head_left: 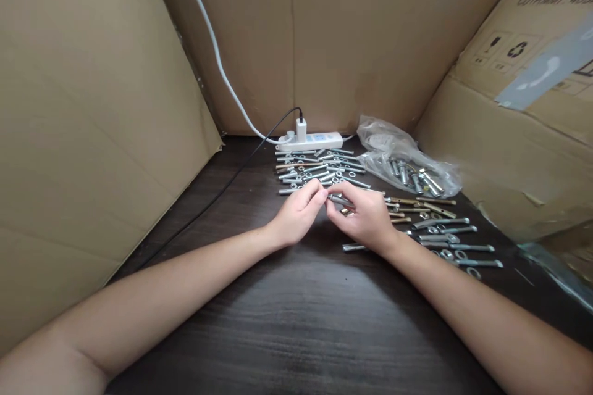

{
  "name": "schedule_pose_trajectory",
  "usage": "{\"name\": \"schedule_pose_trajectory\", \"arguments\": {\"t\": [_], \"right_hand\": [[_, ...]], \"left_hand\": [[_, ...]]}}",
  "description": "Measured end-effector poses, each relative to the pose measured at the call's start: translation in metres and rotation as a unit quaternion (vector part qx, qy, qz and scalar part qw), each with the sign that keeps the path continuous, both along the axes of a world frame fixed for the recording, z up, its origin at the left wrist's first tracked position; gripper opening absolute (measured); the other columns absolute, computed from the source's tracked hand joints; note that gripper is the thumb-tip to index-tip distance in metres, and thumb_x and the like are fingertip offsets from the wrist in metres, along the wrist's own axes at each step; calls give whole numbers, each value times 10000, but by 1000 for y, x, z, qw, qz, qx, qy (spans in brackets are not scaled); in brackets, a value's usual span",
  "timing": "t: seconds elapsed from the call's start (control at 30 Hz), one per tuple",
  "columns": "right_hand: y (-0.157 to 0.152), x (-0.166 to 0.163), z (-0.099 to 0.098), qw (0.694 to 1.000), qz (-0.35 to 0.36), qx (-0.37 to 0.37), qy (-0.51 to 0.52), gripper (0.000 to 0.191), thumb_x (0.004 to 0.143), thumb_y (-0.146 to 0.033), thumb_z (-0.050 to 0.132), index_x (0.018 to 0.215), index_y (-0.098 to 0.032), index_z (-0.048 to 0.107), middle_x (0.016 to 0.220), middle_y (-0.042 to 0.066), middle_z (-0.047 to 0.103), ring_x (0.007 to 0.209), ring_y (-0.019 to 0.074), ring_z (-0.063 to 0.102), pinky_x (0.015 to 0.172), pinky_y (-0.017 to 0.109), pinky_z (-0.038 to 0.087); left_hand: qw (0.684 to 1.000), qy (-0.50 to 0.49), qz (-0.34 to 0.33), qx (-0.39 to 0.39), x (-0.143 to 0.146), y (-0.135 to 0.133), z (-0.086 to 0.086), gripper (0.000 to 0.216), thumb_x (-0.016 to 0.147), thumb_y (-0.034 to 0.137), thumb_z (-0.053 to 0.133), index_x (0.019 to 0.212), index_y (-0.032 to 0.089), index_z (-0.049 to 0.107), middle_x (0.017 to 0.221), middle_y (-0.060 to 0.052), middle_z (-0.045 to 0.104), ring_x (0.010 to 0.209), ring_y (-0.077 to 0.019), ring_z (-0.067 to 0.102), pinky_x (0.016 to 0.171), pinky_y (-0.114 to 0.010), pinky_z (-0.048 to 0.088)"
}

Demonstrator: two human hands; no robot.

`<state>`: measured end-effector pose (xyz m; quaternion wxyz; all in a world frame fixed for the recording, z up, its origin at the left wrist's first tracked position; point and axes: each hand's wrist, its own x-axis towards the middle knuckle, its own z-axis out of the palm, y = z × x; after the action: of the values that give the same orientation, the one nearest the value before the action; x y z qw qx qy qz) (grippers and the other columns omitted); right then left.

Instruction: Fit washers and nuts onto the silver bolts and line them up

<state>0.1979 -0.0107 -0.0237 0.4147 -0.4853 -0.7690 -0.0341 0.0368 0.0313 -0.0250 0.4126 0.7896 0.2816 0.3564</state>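
My left hand [299, 213] and my right hand [364, 217] meet over the dark wooden table [287, 315], both pinched on one metal bolt [337, 199] held between their fingertips. Behind the hands lies a row of several assembled bolts with washers [319, 166]. To the right lie more loose bolts, washers and sleeves [445, 231]. One bolt [354, 247] lies just under my right wrist.
A clear plastic bag [407, 163] with more bolts sits at the back right. A white power strip [311, 141] with a charger, white cable and black cord lies at the back. Cardboard walls [92, 136] enclose the table on left, back and right.
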Motion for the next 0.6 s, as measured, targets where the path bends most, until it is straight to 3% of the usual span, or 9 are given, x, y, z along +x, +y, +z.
{"name": "schedule_pose_trajectory", "arguments": {"t": [0.3, 0.6], "right_hand": [[-3, -6, 4, 999, -12, -46, 21, 152, 801, -276, 547, 885, -195, 644, 617, -12, 643, 497, 123, 570, 525, 222, 422], [-3, -6, 4, 995, 2, -78, 63, 138, 776, -248, 557, 878, -196, 635, 693, -9, 671, 520, 116, 582, 548, 213, 440]], "left_hand": [[1000, -12, 2, 13, -3, -1, 1, 262, 938, 376, 354, 773, 178, 403, 730, 24, 391, 690, -121, 375, 656, -248, 344], [1000, -7, 12, 18, -4, -2, -1, 234, 939, 381, 361, 835, 176, 407, 762, 23, 381, 700, -118, 367, 666, -245, 340]]}}
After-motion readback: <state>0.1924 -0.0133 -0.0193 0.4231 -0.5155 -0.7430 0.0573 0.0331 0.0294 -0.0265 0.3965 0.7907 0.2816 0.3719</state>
